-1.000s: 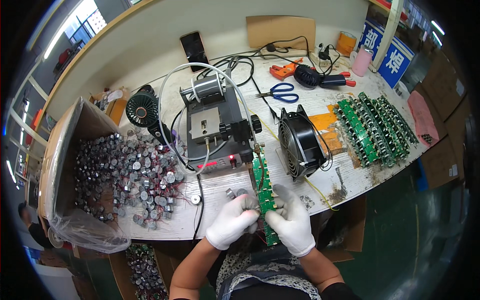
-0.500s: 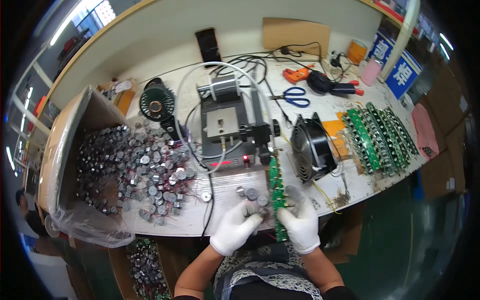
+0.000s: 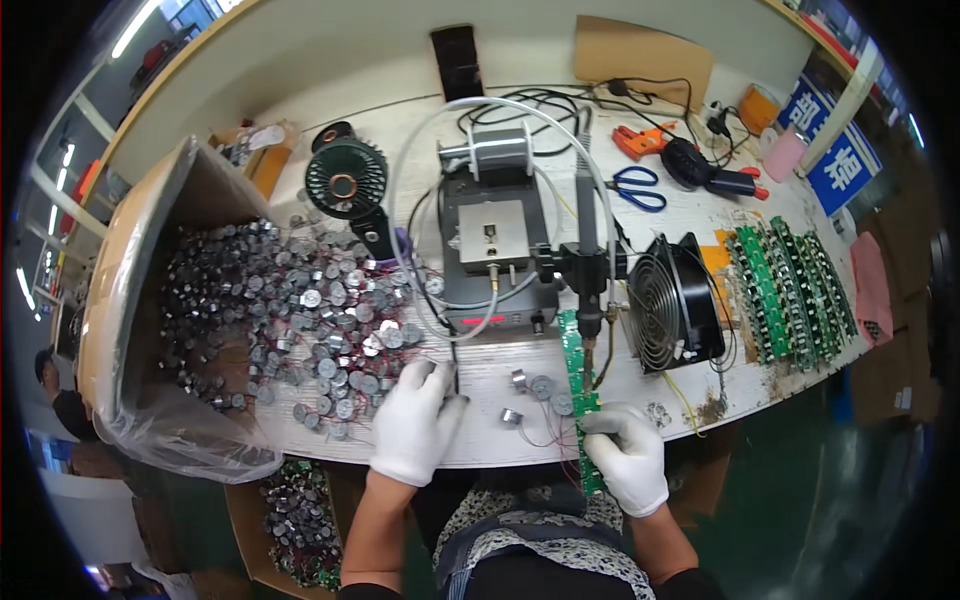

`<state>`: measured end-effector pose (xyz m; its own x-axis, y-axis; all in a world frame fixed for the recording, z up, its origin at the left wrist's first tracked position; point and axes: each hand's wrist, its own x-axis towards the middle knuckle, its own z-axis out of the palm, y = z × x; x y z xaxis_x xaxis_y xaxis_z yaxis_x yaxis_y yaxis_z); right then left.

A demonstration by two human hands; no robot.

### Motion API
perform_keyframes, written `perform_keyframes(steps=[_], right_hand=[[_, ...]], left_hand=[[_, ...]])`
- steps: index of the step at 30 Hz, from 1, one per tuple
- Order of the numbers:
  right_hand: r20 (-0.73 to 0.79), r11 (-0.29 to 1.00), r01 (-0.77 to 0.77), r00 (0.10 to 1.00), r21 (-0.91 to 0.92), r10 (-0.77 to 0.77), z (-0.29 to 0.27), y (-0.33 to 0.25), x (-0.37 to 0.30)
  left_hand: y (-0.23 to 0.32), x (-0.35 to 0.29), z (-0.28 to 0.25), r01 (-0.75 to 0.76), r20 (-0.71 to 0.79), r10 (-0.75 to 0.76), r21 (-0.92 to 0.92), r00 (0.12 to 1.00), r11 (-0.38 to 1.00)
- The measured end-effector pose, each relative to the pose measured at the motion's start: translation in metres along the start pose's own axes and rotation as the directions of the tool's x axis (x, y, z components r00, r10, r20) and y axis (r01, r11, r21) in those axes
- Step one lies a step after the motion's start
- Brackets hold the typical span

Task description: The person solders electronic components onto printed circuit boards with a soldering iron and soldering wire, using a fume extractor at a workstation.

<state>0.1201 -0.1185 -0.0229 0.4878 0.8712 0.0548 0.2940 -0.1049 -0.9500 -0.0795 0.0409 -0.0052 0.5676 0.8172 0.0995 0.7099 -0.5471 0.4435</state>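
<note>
Wired metal cylinders (image 3: 310, 298) heap toward the counter's (image 3: 478, 435) left end. Beside them, near the front edge, is the gloved left hand (image 3: 412, 422); whether its grip is closed, I cannot tell. Farther right, a green circuit board (image 3: 575, 360) extends past the front edge, clamped in the right hand's (image 3: 630, 455) grip.

Between your left hand (image 3: 415, 425) and the four loose motors (image 3: 542, 387), you have an open strip of table (image 3: 480, 420). Straight ahead, the soldering machine (image 3: 492, 245) blocks it; leftward, the heaped motors (image 3: 335, 335) crowd your fingers. Forward of your right hand (image 3: 625, 455), the soldering iron (image 3: 588, 265) stands over the green circuit board (image 3: 577, 370), the black fan (image 3: 680, 300) close on its right. A yellow cable (image 3: 684, 400) crosses the table in front of that fan.
</note>
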Motion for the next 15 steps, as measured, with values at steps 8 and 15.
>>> perform_keyframes(steps=[8,15], right_hand=[[0.002,0.995,0.085,0.996,-0.053,-0.085,0.000,-0.001,-0.002],[0.016,0.977,0.169,0.986,-0.131,-0.169,0.001,-0.006,-0.006]], left_hand=[[-0.005,0.003,0.008,0.017,-0.111,-0.034,-0.148,0.993,0.989],[0.016,-0.029,0.016,-0.046,-0.159,-0.374,-0.955,0.914,0.293]])
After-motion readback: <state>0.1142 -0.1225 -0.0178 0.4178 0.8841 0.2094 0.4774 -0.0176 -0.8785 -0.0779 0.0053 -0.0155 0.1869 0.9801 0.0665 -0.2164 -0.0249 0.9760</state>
